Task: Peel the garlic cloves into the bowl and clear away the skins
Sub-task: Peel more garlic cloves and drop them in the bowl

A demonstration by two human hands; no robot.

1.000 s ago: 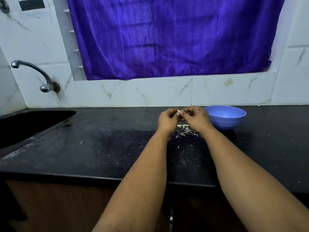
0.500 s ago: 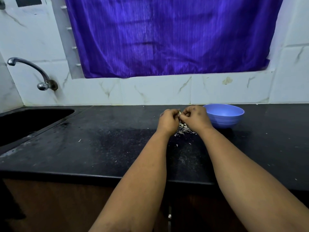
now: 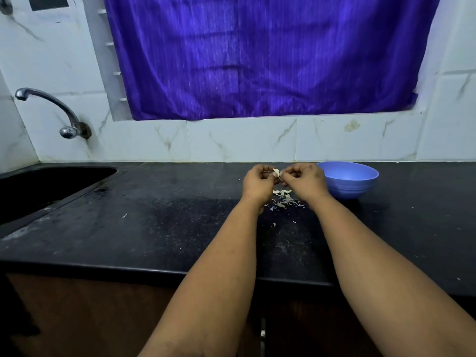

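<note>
Purple curtain [image 3: 262, 57] above the worktop's [image 3: 128, 228] back edge; tap [image 3: 55, 112] over dark sink [image 3: 38, 186], left end; possibly wooden cabinet front [image 3: 90, 318] below.

Blue bowl [image 3: 347, 182], black speckled countertop [image 3: 154, 228], purple curtain [image 3: 257, 60], white grey-veined wall tiles [image 3: 231, 140], pale garlic skins [image 3: 283, 199]

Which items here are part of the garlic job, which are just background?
Job: garlic clove pinched between left hand and right hand; blue bowl; loose skins on counter.
Background: tap, sink, purple curtain.
</note>
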